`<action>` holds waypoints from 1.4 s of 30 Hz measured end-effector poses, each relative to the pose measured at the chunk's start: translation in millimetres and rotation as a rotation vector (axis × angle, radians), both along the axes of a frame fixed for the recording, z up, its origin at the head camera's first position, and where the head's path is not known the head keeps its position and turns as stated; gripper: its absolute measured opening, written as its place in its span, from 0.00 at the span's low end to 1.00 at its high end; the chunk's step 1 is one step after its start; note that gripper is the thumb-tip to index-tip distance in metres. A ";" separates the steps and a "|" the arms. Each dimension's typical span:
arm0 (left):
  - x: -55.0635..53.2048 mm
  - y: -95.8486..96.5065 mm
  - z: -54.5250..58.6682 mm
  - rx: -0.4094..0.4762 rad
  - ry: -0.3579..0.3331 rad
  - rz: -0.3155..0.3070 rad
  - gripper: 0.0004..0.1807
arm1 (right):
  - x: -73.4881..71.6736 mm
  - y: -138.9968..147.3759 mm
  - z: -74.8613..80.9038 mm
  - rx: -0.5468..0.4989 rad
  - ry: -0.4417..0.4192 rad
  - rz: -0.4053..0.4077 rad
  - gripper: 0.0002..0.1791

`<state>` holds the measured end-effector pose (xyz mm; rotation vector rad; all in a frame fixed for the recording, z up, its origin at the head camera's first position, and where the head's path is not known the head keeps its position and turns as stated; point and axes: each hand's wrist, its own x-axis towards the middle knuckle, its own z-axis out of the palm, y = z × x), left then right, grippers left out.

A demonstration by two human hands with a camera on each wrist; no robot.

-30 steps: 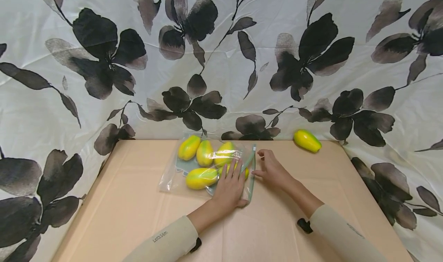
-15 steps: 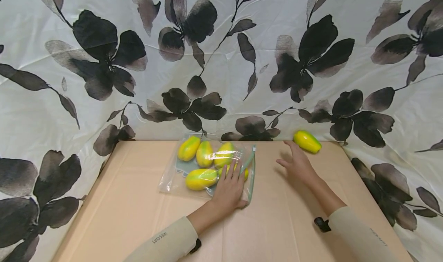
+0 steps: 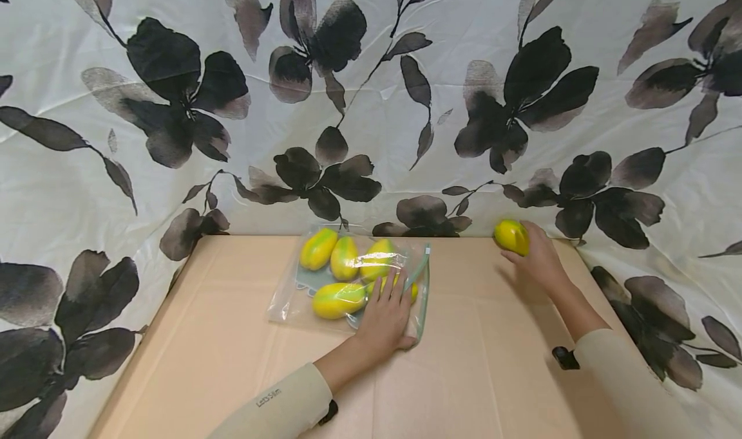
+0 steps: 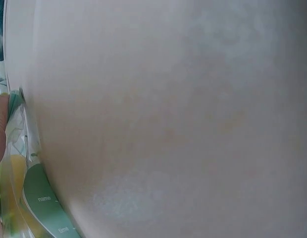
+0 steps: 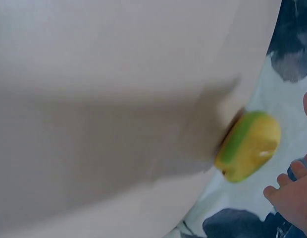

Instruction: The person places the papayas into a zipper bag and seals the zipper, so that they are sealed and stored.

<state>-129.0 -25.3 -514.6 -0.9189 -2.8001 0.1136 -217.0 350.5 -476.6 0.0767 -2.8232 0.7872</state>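
left hand (image 3: 382,315) spread over clear plastic bag (image 3: 290,307); right hand (image 3: 540,259) spread at oval yellow-green fruit (image 3: 510,237), best gripped mid-body.

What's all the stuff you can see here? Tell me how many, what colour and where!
Table: one, pale peach, in front of the person
Cloth: one, white with dark flowers, behind and beside the table
Clear bag: one, see-through, on the table
Zip strip: one, green, along the bag's right edge
Panel saying "name" and "time": one, green, on the bag
Fruits in the bag: five, yellow and green
Loose fruit: one, yellow and green, near the table's far right corner
Wrist devices: two, black, one at each wrist
Sleeves: two, beige, on both arms
Left hand: one, bare, on the bag
Right hand: one, bare, at the loose fruit
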 end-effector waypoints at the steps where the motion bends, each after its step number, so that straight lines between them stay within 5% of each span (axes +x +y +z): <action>1: -0.4 -0.3 0.2 0.000 -0.001 0.002 0.63 | -2.7 3.2 1.0 0.010 0.000 -0.002 0.47; 16: -1.1 -3.1 0.5 -0.004 -0.009 -0.003 0.65 | -23.0 30.4 -17.8 -0.013 -0.165 -0.022 0.52; 23: 1.3 -3.8 -1.3 -0.003 0.014 -0.008 0.64 | -20.6 36.0 -31.2 0.009 -0.284 -0.122 0.51; 33: 0.2 -0.1 -3.0 0.009 0.006 -0.007 0.64 | -14.2 32.9 -30.2 -0.089 -0.287 -0.143 0.44; 42: 0.0 1.2 -2.7 0.001 0.000 0.001 0.64 | 6.4 19.1 -26.7 -0.198 -0.246 -0.118 0.43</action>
